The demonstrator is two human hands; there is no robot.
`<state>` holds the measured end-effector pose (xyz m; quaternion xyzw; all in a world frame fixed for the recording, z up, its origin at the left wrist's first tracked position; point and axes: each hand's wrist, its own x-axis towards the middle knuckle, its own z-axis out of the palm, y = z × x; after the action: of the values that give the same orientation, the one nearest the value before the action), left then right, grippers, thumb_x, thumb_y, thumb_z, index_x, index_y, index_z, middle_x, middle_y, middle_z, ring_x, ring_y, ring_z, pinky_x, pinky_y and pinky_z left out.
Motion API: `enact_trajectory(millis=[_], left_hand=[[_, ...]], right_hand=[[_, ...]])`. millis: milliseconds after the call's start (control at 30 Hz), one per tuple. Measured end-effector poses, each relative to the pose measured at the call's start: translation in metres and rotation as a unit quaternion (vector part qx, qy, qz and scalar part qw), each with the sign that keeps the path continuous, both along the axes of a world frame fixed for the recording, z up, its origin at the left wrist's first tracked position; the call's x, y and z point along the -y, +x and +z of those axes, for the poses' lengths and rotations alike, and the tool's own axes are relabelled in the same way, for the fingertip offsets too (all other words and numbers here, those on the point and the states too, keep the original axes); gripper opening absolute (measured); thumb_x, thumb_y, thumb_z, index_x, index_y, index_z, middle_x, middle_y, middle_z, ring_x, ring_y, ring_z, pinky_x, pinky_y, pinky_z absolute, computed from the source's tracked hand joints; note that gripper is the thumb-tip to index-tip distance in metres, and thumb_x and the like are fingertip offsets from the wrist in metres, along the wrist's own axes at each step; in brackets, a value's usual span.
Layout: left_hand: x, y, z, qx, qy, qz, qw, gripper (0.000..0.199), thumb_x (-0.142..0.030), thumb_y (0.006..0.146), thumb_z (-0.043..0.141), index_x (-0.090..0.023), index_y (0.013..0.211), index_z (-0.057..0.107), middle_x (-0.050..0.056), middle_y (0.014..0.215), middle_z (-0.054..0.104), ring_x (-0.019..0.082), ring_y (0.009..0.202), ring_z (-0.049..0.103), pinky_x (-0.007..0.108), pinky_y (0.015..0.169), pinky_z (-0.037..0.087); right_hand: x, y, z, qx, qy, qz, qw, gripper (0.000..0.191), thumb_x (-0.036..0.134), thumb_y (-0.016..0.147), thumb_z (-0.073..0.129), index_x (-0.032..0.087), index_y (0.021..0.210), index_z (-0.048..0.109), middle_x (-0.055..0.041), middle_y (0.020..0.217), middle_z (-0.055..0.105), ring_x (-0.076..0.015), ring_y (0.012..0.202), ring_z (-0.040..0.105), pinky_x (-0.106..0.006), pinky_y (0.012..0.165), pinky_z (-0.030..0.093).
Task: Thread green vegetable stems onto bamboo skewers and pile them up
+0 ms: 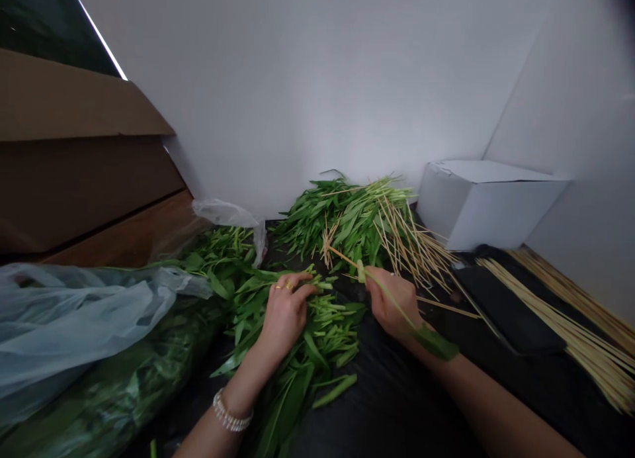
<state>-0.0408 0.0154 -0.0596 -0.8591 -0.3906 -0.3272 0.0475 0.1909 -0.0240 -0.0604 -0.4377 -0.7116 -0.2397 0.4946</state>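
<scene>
My right hand (pixel 393 300) is closed around a thin wooden skewer (pixel 342 255), its free end pointing up and left. A short pale green stem piece (pixel 360 271) sits on the skewer just beyond my fingers. A long stem with a leaf (pixel 436 342) trails from it over my right wrist. My left hand (pixel 286 304), with rings and a beaded bracelet, has its fingers curled on the cut stem ends of leafy greens (pixel 327 325). These greens lie in a loose heap below and around the left hand.
Behind the hands lies a pile of skewered greens (pixel 357 213) with sticks fanning right. A white box (pixel 496 203), a dark phone-like slab (pixel 510 306) and bundles of skewers (pixel 560 332) are at right. A plastic bag of greens (pixel 143 372) and a cardboard box (pixel 74 180) stand left.
</scene>
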Motion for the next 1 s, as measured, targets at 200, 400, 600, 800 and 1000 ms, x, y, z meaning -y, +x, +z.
enact_trajectory(millis=[200,400,600,800,1000], left_hand=[[0.0009,0.0022,0.0000,-0.027,-0.020,0.020,0.999,0.029,-0.019,0.091,0.051,-0.027,0.113,0.068,0.009,0.125,0.060,0.028,0.116,0.049,0.046,0.093,0.042],[0.0027,0.0036,-0.0008,-0.102,-0.037,0.004,0.994,0.061,-0.008,0.086,0.045,-0.036,0.141,0.044,0.010,0.156,0.028,0.034,0.138,0.027,0.055,0.101,0.033],[0.0070,0.0033,0.0034,-0.120,-0.076,-0.038,0.989,0.059,-0.010,0.082,0.048,-0.031,0.137,0.049,0.008,0.118,0.061,0.029,0.124,0.043,0.052,0.104,0.027],[0.0050,0.0043,0.0002,-0.067,-0.076,0.007,0.995,0.039,-0.031,0.086,0.056,-0.025,0.125,0.061,0.009,0.103,0.060,0.029,0.108,0.048,0.047,0.092,0.037],[0.0068,0.0063,0.0036,0.034,-0.074,-0.010,0.997,0.016,-0.024,0.083,0.060,-0.023,0.093,0.072,0.009,0.107,0.059,0.029,0.110,0.049,0.047,0.094,0.038]], right_hand=[[0.0011,-0.0006,0.0024,0.017,-0.009,-0.016,1.000,0.023,0.019,0.096,0.040,0.017,0.096,0.063,-0.0036,0.075,0.069,-0.0131,0.062,0.061,-0.024,0.062,0.042],[0.0008,-0.0021,0.0032,0.023,-0.029,-0.020,0.999,0.030,0.022,0.098,0.036,0.017,0.094,0.065,-0.0040,0.070,0.068,-0.0140,0.061,0.062,-0.025,0.060,0.042],[-0.0001,-0.0035,-0.0029,0.021,-0.086,-0.007,0.996,0.033,0.025,0.098,0.034,0.017,0.095,0.066,-0.0048,0.072,0.067,-0.0144,0.065,0.062,-0.025,0.062,0.042],[0.0012,-0.0049,-0.0022,0.042,-0.093,-0.010,0.995,0.031,0.024,0.098,0.035,0.017,0.094,0.065,-0.0049,0.075,0.069,-0.0145,0.066,0.062,-0.025,0.064,0.042],[0.0025,-0.0053,0.0019,0.032,-0.075,-0.008,0.997,0.030,0.022,0.098,0.037,0.017,0.092,0.066,-0.0025,0.069,0.067,-0.0132,0.062,0.061,-0.025,0.061,0.041]])
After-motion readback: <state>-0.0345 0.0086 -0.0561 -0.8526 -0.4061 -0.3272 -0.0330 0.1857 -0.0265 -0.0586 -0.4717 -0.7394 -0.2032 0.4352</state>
